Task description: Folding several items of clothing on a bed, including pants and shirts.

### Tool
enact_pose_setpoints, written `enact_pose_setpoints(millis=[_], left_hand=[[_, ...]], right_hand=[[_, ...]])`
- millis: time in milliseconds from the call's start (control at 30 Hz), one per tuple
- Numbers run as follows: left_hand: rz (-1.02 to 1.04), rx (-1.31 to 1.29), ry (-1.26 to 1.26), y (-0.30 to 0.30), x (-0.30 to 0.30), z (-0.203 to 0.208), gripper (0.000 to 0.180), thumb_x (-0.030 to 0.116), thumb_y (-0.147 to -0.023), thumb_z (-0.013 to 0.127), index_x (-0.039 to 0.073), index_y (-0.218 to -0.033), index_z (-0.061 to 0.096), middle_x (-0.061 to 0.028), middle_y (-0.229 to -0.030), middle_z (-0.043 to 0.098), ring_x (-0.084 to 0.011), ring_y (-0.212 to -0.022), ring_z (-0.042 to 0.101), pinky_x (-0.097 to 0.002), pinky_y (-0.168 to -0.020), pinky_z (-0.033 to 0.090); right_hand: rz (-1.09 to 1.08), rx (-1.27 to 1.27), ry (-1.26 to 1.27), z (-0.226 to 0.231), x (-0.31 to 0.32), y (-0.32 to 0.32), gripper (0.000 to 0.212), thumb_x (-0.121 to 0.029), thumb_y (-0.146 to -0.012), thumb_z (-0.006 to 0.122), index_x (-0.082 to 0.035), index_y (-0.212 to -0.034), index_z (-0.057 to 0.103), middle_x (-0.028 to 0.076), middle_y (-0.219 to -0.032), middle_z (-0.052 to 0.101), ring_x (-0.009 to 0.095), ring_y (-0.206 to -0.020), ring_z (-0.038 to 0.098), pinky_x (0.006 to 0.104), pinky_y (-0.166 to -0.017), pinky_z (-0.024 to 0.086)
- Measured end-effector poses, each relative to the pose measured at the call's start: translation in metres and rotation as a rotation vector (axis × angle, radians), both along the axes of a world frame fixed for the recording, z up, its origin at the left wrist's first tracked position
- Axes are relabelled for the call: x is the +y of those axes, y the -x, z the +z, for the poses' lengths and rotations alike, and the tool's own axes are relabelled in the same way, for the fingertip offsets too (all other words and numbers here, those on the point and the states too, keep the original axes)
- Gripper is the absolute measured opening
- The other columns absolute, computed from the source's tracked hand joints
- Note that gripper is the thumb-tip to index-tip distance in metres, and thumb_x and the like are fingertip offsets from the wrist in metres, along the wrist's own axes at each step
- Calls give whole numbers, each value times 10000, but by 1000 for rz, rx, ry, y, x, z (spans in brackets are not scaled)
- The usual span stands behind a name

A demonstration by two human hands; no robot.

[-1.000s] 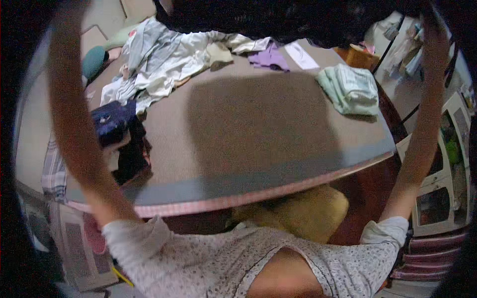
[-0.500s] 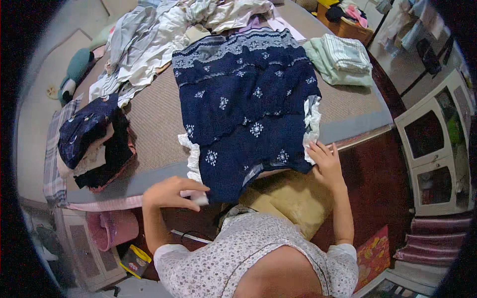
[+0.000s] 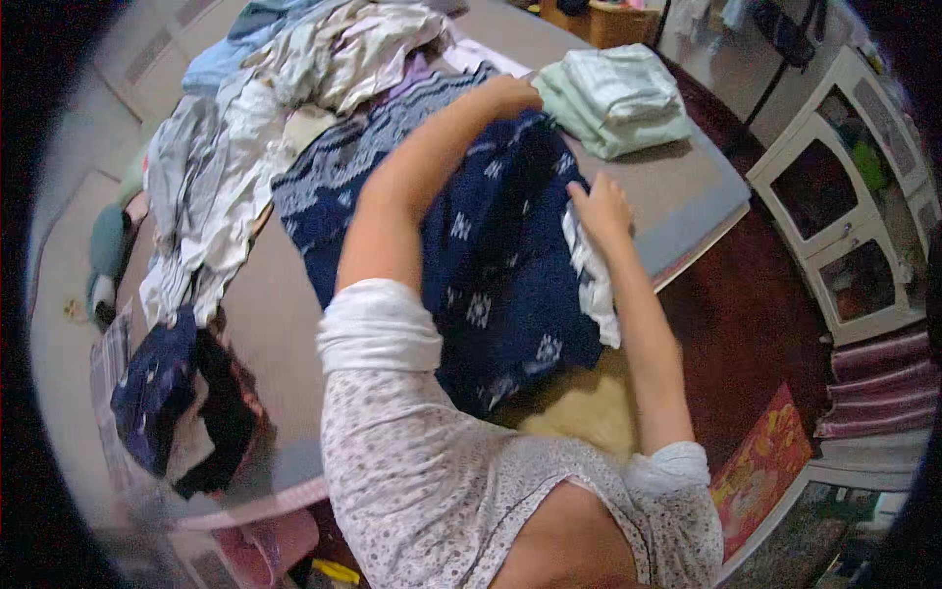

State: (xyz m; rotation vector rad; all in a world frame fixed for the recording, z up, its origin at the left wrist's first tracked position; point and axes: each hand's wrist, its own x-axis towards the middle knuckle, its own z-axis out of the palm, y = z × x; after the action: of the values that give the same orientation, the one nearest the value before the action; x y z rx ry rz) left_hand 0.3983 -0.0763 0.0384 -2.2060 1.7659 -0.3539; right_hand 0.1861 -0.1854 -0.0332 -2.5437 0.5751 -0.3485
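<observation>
A navy garment (image 3: 471, 255) with white snowflake-like motifs lies spread over the near edge of the bed. Bands of grey-white pattern cross its far end, and white ruffled trim (image 3: 594, 280) runs down its right side. My left arm stretches across the cloth, covering part of it. Its hand, my left hand (image 3: 512, 94), is at the garment's far right corner; its fingers are blurred and partly hidden, so their grip is unclear. My right hand (image 3: 604, 212) is at the right edge, just beyond the ruffle, thumb and fingers apart.
Folded pale green and white clothes (image 3: 618, 98) are stacked right of the garment. Rumpled light clothes (image 3: 226, 167) heap at the back left, a dark clothes pile (image 3: 162, 402) nearer. A yellowish cushioned seat (image 3: 589, 407) sits below the garment. A white cabinet (image 3: 834, 206) stands right.
My left hand has swung from the garment's near left corner to its far right corner. My right hand has moved farther up the right edge. The view has shifted.
</observation>
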Motion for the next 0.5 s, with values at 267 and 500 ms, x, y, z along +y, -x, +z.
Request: enact_pose_setpoints(millis=[267,500], left_hand=[[-124,-251,-205,-57,-49,-58,210,169,-694,464,220,-889,523,-24,-952,469,-187,-941,446,-377,-812,373],[12,-158,-9,-106,0,-46,150,119,-642,511,187,-769,552,1,-849,501,-162,-895,450,-332,-720,372]], right_hand=[[43,-74,94,-22,5,-5,333,-213,-663,545,5,-901,462,175,-838,517,330,-787,500,430,-676,383],[157,-416,378,-16,17,1,421,-107,-587,569,-5,-981,462,107,-712,484,253,-672,474,359,-621,348]])
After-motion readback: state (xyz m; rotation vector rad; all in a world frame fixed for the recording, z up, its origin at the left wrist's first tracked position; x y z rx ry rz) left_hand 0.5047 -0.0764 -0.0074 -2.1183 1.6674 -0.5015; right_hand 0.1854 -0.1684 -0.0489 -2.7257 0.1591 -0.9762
